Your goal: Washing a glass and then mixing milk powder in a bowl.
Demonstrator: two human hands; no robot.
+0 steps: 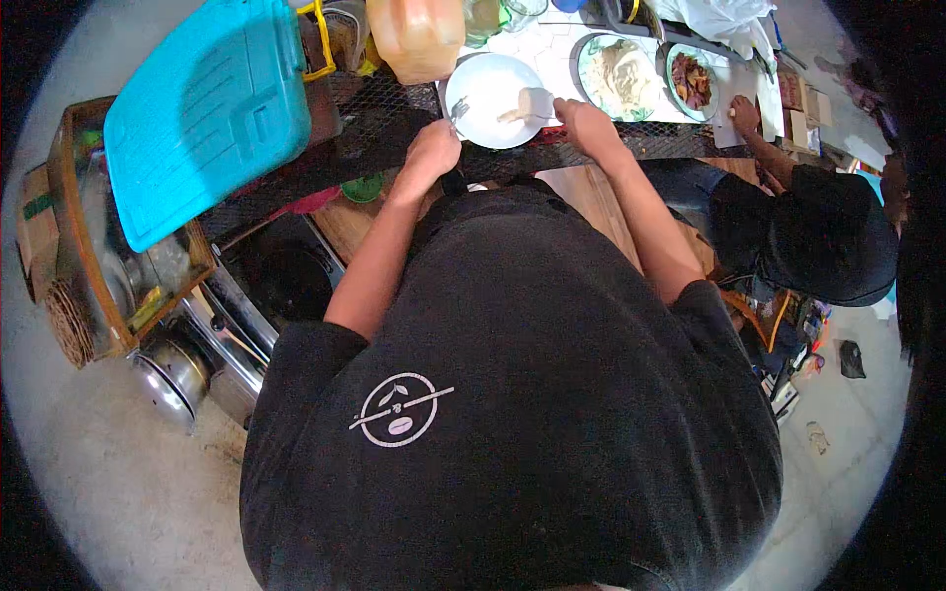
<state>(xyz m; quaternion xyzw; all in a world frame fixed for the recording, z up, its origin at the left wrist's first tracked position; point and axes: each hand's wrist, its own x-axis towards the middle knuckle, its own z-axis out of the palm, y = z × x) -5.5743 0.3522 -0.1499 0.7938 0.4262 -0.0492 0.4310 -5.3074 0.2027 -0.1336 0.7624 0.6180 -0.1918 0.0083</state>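
Note:
A white plate (491,74) lies before me near the edge of the table. At its left rim my left hand (436,150) is closed around a fork (460,108), whose tines point over the plate. From the right side my right hand (593,131) grips a thin-handled utensil, probably a spoon (548,117), reaching over the plate. A small tan piece of food (510,116) shows at the end of that utensil. Just beyond my right hand stands a green-rimmed plate of pale, creamy-looking food (621,77).
A smaller plate of dark, reddish-brown pieces (692,81) sits farther right. Beside it rests another person's hand (743,116). A turquoise plastic lid (214,111) juts in at left, near an orange-tinted container (417,37). White plastic bags (713,18) lie at the back.

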